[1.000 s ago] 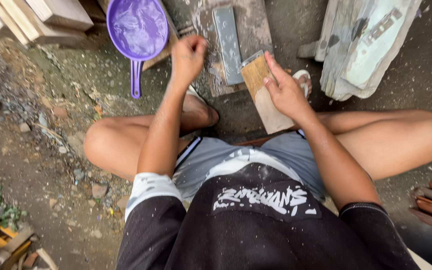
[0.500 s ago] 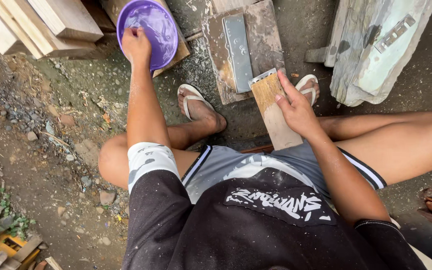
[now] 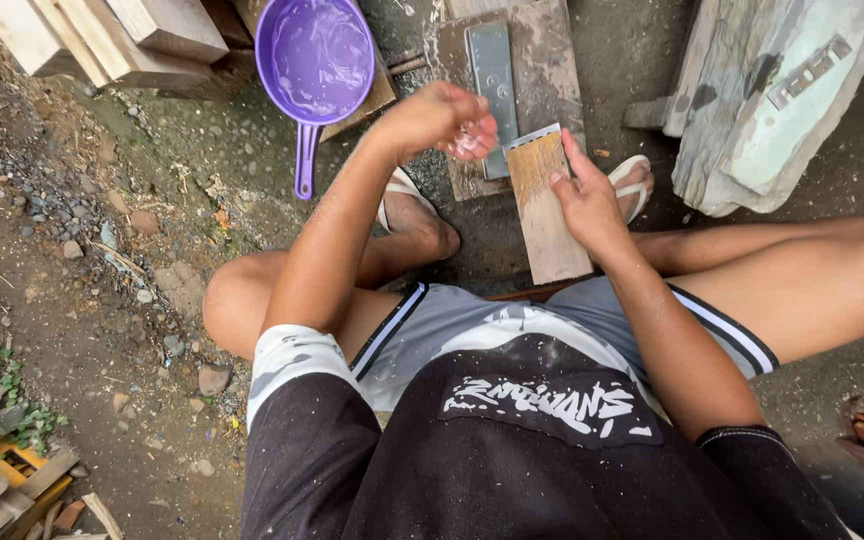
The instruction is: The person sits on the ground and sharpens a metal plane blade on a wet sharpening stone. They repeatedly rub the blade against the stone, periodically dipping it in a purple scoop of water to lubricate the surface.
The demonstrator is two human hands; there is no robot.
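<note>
A wooden block point(image 3: 548, 205) is held upright-tilted between the knees by the right hand point(image 3: 584, 196), fingers wrapped along its right edge. The left hand point(image 3: 442, 120) is cupped loosely above a grey stone point(image 3: 492, 85), wet, holding nothing solid. The stone is laid on a board point(image 3: 542, 40) just beyond the block. A purple dipper point(image 3: 314, 70) is set to the left, well apart from the block. Timber point(image 3: 102, 40) is stacked at the upper left, a weathered plank point(image 3: 782, 100) at the right. Open dirt is left on the person's left side.
</note>
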